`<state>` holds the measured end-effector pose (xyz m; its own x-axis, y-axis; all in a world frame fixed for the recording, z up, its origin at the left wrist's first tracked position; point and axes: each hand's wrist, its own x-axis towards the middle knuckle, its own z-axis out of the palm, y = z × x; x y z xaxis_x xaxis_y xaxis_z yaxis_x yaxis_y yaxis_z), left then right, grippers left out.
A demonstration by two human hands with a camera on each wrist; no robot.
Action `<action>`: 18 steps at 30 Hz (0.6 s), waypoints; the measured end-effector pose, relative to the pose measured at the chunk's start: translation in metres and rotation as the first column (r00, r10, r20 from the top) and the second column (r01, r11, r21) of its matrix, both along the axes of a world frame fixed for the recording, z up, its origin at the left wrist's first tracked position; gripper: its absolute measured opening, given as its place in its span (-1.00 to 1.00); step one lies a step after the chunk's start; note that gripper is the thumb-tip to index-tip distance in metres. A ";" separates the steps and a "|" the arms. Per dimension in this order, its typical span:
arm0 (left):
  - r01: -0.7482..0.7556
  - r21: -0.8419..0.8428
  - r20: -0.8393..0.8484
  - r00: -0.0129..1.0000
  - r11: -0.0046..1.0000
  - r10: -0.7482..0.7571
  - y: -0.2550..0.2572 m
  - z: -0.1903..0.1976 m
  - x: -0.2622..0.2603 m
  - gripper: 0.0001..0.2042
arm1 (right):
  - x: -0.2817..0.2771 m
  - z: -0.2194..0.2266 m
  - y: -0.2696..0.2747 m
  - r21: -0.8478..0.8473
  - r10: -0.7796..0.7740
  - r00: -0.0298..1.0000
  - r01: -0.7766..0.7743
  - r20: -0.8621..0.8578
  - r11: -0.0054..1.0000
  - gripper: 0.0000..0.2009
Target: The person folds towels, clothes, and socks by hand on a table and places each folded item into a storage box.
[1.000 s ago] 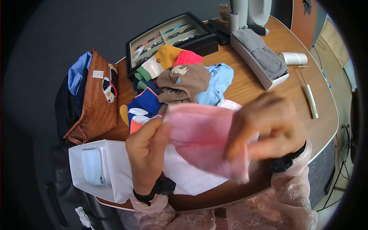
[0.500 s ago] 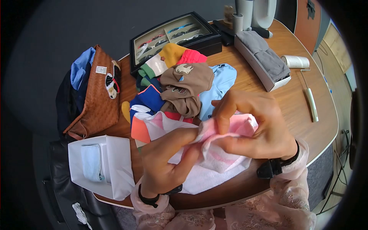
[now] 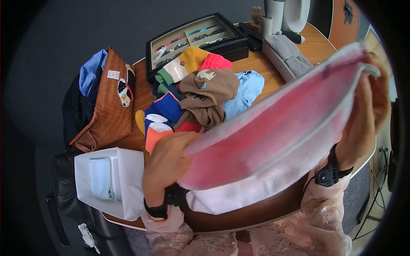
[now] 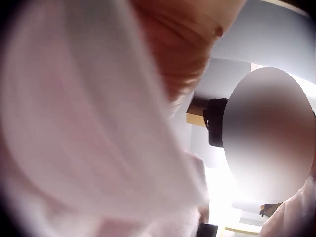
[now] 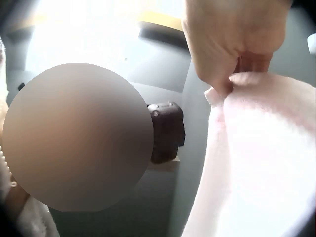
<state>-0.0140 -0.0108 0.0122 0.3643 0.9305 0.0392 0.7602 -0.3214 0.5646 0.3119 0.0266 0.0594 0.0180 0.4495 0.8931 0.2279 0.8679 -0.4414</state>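
A pink and white cloth is stretched slantwise between both hands above the table's front part. My left hand grips its lower left end, the fingers blurred. The raised right hand holds the upper right end; in the right wrist view, the right hand pinches the edge of the pale cloth. Pale cloth fills much of the left wrist view beside the left hand, whose fingertips are hidden. Beneath the stretched cloth lies white fabric on the table.
Behind the cloth is a heap of socks and garments, with a brown one on top. A glasses case and a box of grey fabric stand behind. At left are a woven bag and a white box holding light-blue cloth.
The pink cloth, bunched between both hands half a second ago, is now spread out wide. My right hand has moved up and right, while the left has shifted slightly left.
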 end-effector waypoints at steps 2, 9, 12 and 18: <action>-0.006 -0.024 -0.054 0.999 1.000 0.004 0.002 0.002 -0.016 -0.74 | 0.010 -0.004 -0.004 -0.090 -0.236 0.951 0.221 -0.202 0.971 -0.77; -0.410 0.019 0.531 0.777 0.912 0.339 -0.029 0.038 -0.052 -0.79 | 0.061 -0.008 -0.005 0.007 -0.280 0.953 0.283 -0.115 0.959 -0.77; -0.410 0.190 0.695 0.698 0.892 0.173 -0.030 0.040 -0.054 -0.72 | 0.055 -0.006 -0.003 0.021 -0.268 0.959 0.270 -0.088 0.963 -0.77; -0.544 0.348 0.836 0.548 0.763 0.009 -0.046 0.042 -0.056 -0.67 | 0.061 -0.010 -0.001 -0.084 -0.076 0.985 0.063 -0.157 0.994 -0.75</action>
